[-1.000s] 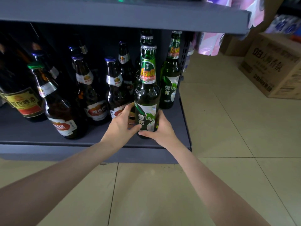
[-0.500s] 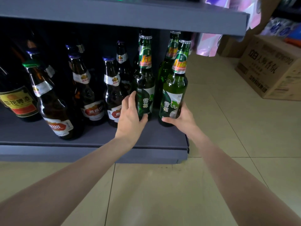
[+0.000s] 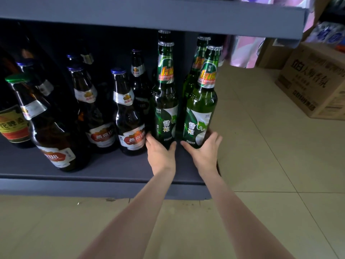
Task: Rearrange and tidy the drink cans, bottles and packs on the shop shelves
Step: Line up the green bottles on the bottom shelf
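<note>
Two green beer bottles stand side by side at the right end of the grey bottom shelf (image 3: 112, 169). My left hand (image 3: 160, 156) cups the base of the left green bottle (image 3: 165, 101). My right hand (image 3: 204, 152) wraps the base of the right green bottle (image 3: 202, 101), which stands near the shelf's right edge. More green bottles stand behind both, mostly hidden. To the left are dark brown bottles with red and white labels, the nearest one (image 3: 128, 116) beside my left hand.
A tilted-looking brown bottle with a green cap (image 3: 46, 128) stands at the front left. The upper shelf's edge (image 3: 168, 17) hangs just above the bottle caps. A cardboard box (image 3: 315, 81) sits on the tiled floor (image 3: 261, 165) to the right.
From both hands on one green bottle, my right hand carried it right and my left took hold of another. The two bottles now stand closer together, level at the shelf's right end.
</note>
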A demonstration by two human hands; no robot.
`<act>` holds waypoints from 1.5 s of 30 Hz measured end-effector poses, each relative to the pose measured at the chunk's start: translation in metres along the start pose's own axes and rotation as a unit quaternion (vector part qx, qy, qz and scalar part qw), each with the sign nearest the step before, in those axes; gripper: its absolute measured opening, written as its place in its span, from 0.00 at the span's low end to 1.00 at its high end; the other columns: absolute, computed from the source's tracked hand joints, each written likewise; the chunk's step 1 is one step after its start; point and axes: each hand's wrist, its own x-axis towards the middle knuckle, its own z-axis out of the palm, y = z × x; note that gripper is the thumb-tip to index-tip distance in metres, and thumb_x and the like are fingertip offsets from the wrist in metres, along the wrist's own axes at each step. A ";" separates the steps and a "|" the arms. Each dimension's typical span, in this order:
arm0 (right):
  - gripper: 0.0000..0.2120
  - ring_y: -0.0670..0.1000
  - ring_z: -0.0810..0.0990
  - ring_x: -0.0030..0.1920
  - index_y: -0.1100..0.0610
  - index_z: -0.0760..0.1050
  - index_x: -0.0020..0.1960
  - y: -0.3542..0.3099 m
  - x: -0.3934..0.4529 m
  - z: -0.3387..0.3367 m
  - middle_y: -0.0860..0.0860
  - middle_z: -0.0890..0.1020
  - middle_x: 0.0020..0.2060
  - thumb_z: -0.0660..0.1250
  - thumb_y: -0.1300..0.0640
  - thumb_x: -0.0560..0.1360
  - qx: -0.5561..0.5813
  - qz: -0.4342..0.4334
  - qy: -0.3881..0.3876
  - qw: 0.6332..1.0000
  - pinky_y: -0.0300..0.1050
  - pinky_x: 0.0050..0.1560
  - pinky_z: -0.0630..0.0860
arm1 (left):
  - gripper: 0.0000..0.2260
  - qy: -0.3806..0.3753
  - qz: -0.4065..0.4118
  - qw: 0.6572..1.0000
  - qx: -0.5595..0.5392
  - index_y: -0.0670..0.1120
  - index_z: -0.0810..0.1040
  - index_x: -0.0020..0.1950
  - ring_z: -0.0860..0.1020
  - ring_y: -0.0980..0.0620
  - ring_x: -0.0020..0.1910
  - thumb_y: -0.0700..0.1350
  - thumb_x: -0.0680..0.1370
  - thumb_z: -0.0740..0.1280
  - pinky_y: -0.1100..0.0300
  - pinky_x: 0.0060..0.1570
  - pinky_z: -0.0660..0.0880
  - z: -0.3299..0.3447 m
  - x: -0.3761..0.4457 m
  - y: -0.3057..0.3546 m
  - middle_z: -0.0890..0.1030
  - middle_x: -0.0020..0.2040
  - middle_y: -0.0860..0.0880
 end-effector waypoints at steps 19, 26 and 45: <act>0.30 0.49 0.76 0.51 0.56 0.67 0.56 0.005 0.000 0.001 0.52 0.74 0.52 0.79 0.53 0.61 0.027 -0.041 0.011 0.999 0.41 0.50 0.72 | 0.27 -0.020 0.108 0.990 0.086 0.38 0.60 0.70 0.69 0.41 0.65 0.45 0.76 0.67 0.55 0.57 0.64 -0.015 0.012 -0.015 0.71 0.66 0.40; 0.30 0.46 0.69 0.46 0.62 0.66 0.57 0.000 -0.003 0.002 0.50 0.68 0.50 0.78 0.53 0.64 -0.020 -0.068 0.010 0.997 0.32 0.40 0.62 | 0.28 -0.049 0.098 0.989 0.096 0.39 0.58 0.72 0.68 0.41 0.66 0.45 0.76 0.67 0.52 0.60 0.65 -0.019 0.012 -0.015 0.69 0.67 0.40; 0.44 0.51 0.59 0.72 0.61 0.49 0.75 -0.119 -0.027 0.019 0.56 0.59 0.72 0.73 0.55 0.70 -0.030 -0.172 -0.080 0.981 0.33 0.66 0.54 | 0.20 0.079 0.110 0.991 0.007 0.41 0.68 0.60 0.70 0.47 0.54 0.42 0.72 0.71 0.62 0.51 0.65 -0.114 0.008 -0.027 0.70 0.55 0.45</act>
